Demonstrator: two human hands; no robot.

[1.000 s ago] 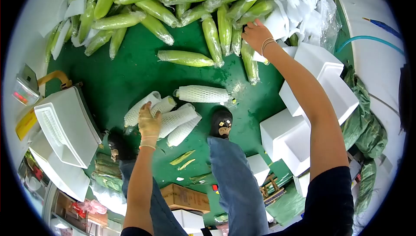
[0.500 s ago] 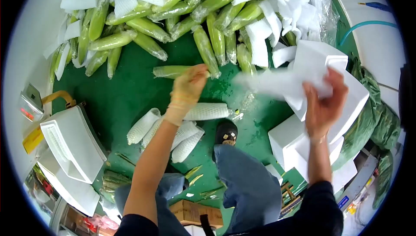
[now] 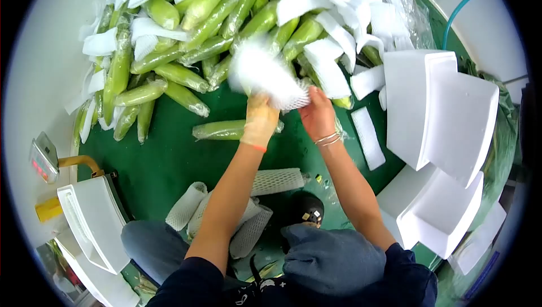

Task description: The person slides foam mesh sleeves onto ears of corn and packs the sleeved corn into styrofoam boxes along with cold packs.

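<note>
Between my two hands is a white foam net sleeve (image 3: 265, 75), partly blurred by motion. My left hand (image 3: 261, 121), in a pale glove, is closed at its lower left end. My right hand (image 3: 318, 116), with bands at the wrist, pinches its right end, where the mesh is spread. Just below my left hand a green wrapped vegetable (image 3: 220, 130) lies on the green floor (image 3: 152, 166). Nearer my legs lie several vegetables in white net sleeves, one of them (image 3: 278, 181) crosswise and another (image 3: 186, 205) at the left, partly behind my left arm.
A large pile of wrapped green vegetables (image 3: 186, 53) fills the far side, with loose white sleeves (image 3: 327, 70) over it. White foam boxes (image 3: 409, 104) stand at the right, others (image 3: 93, 222) at the left beside a scale (image 3: 44, 157). One flat sleeve (image 3: 368, 137) lies on the floor.
My right hand has carried a white sleeve from the right to the middle. My left hand has left the sleeved vegetables and now holds the sleeve too. A flat sleeve now lies on the right floor.
</note>
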